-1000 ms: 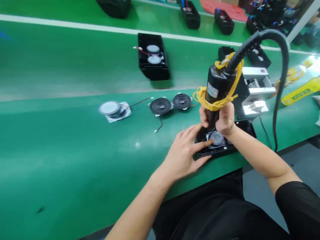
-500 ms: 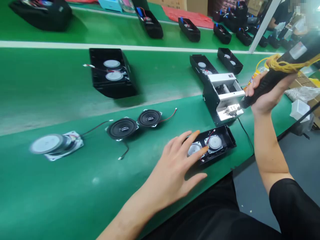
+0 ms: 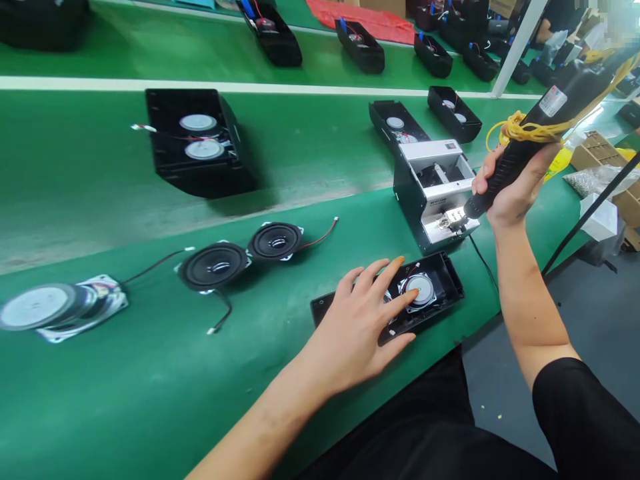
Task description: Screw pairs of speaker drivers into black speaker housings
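Near the desk's (image 3: 240, 393) edge, the left hand (image 3: 357, 320) lies spread over a black speaker housing (image 3: 444, 279), perhaps touching a speaker (image 3: 425, 289); the right hand (image 3: 515, 195) grips an electric screwdriver (image 3: 515, 163) at the screw feeder (image 3: 410, 193). The housing looks light and stiff, best held by its walls (image 3: 437, 313).

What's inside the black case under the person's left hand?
In the black case, a round, pale-backed speaker shows toward the right end, with a thin wire beside it. The left hand covers much of the rest, hiding what's beneath.
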Demonstrator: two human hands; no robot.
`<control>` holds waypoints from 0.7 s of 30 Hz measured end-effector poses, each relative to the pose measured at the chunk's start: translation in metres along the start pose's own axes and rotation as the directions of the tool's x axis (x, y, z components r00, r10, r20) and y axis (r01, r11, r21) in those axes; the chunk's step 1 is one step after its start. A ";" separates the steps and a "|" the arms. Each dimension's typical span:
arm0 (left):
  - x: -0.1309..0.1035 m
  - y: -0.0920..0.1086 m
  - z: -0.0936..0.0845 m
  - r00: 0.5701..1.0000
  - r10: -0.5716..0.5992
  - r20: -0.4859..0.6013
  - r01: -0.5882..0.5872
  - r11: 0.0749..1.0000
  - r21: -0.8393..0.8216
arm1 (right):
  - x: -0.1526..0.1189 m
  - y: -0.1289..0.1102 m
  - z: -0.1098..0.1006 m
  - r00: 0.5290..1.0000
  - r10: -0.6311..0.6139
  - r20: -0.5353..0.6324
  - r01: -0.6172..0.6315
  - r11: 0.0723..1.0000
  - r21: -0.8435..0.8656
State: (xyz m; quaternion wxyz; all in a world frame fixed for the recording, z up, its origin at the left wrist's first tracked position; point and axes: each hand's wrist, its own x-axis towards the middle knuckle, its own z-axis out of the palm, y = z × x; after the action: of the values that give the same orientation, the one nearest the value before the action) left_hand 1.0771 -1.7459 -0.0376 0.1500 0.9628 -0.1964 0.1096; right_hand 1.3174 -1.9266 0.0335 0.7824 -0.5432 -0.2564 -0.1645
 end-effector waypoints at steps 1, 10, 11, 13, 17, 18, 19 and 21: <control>-0.001 0.000 0.001 1.000 -0.005 0.000 0.005 1.000 0.001 | 0.000 0.000 0.001 1.000 0.001 0.001 -0.001 1.000 -0.001; -0.003 0.001 0.005 1.000 -0.016 -0.024 0.016 1.000 0.006 | -0.001 -0.001 -0.003 0.998 -0.059 0.022 0.059 0.998 -0.010; -0.003 0.001 0.005 1.000 -0.018 -0.019 0.018 1.000 -0.001 | -0.001 -0.001 -0.003 0.998 -0.062 0.024 0.063 0.998 -0.018; -0.003 0.001 0.005 1.000 -0.024 -0.001 0.024 1.000 -0.016 | -0.003 -0.003 -0.003 0.998 -0.050 0.029 0.051 0.998 -0.038; -0.002 0.001 0.004 0.998 -0.053 0.037 0.054 0.998 -0.036 | -0.008 -0.008 -0.002 0.999 -0.004 0.054 0.006 0.999 -0.039; -0.001 0.001 0.003 0.997 -0.057 0.045 0.059 0.997 -0.040 | -0.009 -0.009 -0.001 0.999 -0.005 0.053 0.006 1.000 -0.030; 0.000 0.001 0.003 0.997 -0.060 0.052 0.063 0.997 -0.043 | -0.011 -0.011 -0.001 0.999 -0.004 0.053 0.005 1.000 -0.023; 0.001 0.002 0.001 0.996 -0.068 0.065 0.072 0.996 -0.049 | -0.015 -0.016 -0.001 0.999 0.003 0.044 -0.003 1.000 -0.009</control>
State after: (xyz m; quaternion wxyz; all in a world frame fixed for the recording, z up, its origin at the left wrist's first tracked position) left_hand 1.0772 -1.7484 -0.0375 0.1719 0.9679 -0.1699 0.0688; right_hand 1.2967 -1.9335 0.0370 0.7744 -0.5505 -0.2721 -0.1524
